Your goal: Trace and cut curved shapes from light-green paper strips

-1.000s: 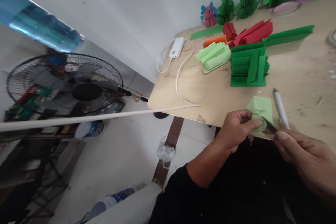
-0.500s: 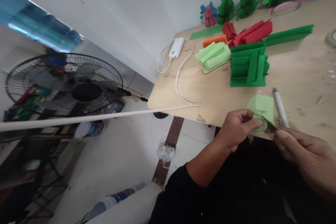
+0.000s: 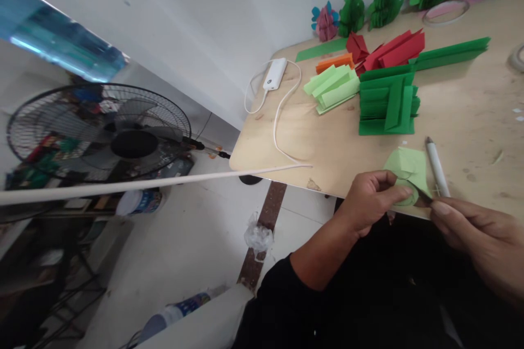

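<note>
My left hand [image 3: 374,199] pinches a small folded piece of light green paper [image 3: 409,170] at the near edge of the wooden table [image 3: 319,142]. My right hand [image 3: 477,240] is closed on a thin dark blade or scissors tip [image 3: 423,197] that meets the paper's lower edge. A white pen [image 3: 437,167] lies on the table just right of the paper.
Stacks of folded paper lie further back: dark green [image 3: 388,102], light green [image 3: 332,87], red [image 3: 388,50], orange [image 3: 334,62]. Finished paper ornaments [image 3: 354,15] stand along the wall. A white power bank [image 3: 275,74] with its cable sits near the table's left corner. A fan [image 3: 100,131] stands on the floor at left.
Hardly anything differs. My right hand has shifted a little to the right and down; the left hand and the paper stay where they were.
</note>
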A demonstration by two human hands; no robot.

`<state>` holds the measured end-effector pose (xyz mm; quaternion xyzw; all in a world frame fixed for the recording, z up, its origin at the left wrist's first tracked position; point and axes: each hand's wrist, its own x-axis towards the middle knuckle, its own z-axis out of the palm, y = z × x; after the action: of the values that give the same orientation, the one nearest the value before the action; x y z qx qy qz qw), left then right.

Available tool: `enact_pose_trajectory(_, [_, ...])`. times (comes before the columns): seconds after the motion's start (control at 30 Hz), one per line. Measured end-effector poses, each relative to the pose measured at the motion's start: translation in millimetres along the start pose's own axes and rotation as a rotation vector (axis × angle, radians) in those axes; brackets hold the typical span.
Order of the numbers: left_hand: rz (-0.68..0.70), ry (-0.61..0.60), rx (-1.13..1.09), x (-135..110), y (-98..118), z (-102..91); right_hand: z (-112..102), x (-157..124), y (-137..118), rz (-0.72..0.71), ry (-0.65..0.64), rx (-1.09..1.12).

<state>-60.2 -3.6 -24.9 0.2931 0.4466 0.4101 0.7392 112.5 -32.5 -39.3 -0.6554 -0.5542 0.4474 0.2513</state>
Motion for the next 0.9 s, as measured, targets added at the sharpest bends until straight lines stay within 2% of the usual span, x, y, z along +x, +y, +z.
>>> enact_pose_trajectory(0.1, [0.001, -0.001, 0.010, 0, 0, -0.1, -3, 3, -1, 0.004, -0.059, -0.003])
enact_pose_trajectory(0.33, [-0.014, 0.022, -0.035, -2, 2, -0.1, -9, 6, -2, -0.048, -0.092, -0.049])
enact_pose_trajectory(0.57, [0.011, 0.070, -0.075, -3, 4, -1.3, -10, 7, -15, -0.016, -0.094, -0.026])
enact_pose_trajectory(0.73, [0.019, 0.074, -0.031, -3, 3, -3.0, -12, 2, -14, -0.045, -0.092, -0.013])
enact_pose_trajectory(0.9, [0.011, 0.070, 0.004, -5, 5, -3.5, -11, -2, -11, 0.050, -0.034, 0.038])
